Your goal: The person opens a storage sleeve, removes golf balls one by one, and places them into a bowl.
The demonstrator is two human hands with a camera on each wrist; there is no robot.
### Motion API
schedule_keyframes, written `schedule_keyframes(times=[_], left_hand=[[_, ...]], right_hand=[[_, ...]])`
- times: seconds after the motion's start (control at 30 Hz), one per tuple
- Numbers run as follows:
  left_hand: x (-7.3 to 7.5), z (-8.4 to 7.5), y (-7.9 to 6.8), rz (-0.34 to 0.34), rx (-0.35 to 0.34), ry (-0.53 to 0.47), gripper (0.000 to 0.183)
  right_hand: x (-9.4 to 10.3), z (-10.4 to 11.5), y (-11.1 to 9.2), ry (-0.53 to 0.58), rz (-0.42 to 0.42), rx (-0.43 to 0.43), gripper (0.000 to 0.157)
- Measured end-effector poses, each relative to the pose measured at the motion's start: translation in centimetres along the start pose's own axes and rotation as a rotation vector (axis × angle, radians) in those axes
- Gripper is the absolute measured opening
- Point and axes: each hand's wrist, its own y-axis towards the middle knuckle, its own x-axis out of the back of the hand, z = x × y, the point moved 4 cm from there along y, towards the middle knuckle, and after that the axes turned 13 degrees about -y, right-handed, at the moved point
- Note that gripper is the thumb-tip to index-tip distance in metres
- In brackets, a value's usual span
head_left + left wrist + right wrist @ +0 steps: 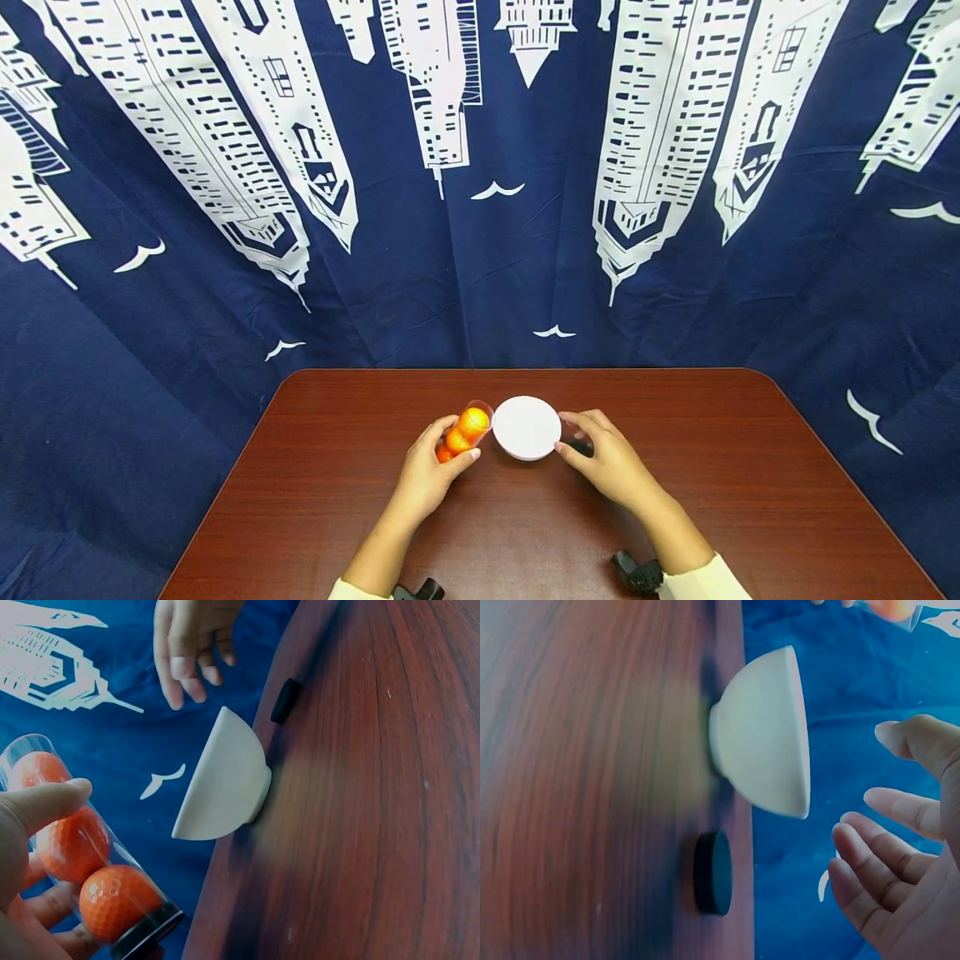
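A clear plastic tube (pixel 124 853) with three orange golf balls (pixel 73 844) inside is gripped by my left hand (pixel 426 482). It tilts, its uncapped end towards the bowl, and a black base closes the other end. The white bowl (pixel 527 427) stands upright on the table, just right of the tube's mouth. To the right of the bowl my right hand (pixel 617 468) hovers with fingers spread and nothing in them; the right wrist view shows a gap to the rim. A round black cap (pixel 714 874) lies on the table beneath this hand.
The brown wooden table (pixel 517 533) ends behind the bowl, where a dark blue cloth (pixel 465 275) with white building and bird prints hangs. Black wrist devices (pixel 637 573) sit by both cream sleeves.
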Motion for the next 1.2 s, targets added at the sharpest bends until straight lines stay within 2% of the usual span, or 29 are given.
schedule_keyframes(times=[0.37,0.63,0.73,0.97,1.2], left_hand=[[-0.2,-1.0,-0.1,-0.016,-0.068,0.091,0.052],[-0.6,-1.2,-0.4,-0.026,-0.178,0.185,0.052],[-0.9,-1.2,-0.5,-0.033,-0.218,0.238,0.052],[-1.4,-1.4,-0.9,-0.020,-0.221,0.293,0.054],[-1.9,-2.0,-1.1,-0.009,-0.269,0.360,0.054]], right_hand=[[0.2,1.5,-0.2,0.168,-0.032,0.085,0.041],[0.0,2.3,-0.5,0.303,0.007,0.090,0.038],[-0.2,2.6,-0.6,0.332,0.018,0.106,0.039],[-0.6,3.1,-0.8,0.355,0.038,0.112,0.039],[-1.0,3.3,-0.8,0.386,0.049,0.094,0.040]])
